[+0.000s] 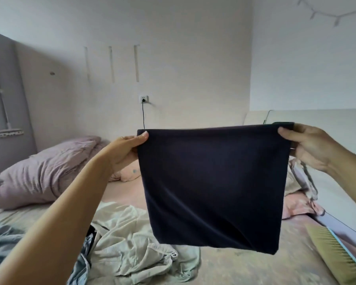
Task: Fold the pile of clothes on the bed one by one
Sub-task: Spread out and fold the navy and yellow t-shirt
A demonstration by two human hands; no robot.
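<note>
Navy folded cloth garment pinched at its top corners by left hand and right hand, above bed; rumpled pale-green clothes below, unfolded.

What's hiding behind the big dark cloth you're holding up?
The dark cloth, pinched by the left hand and right hand, covers part of the bed and wall. A pink pillow peeks out beside it; the rest is hidden.
</note>
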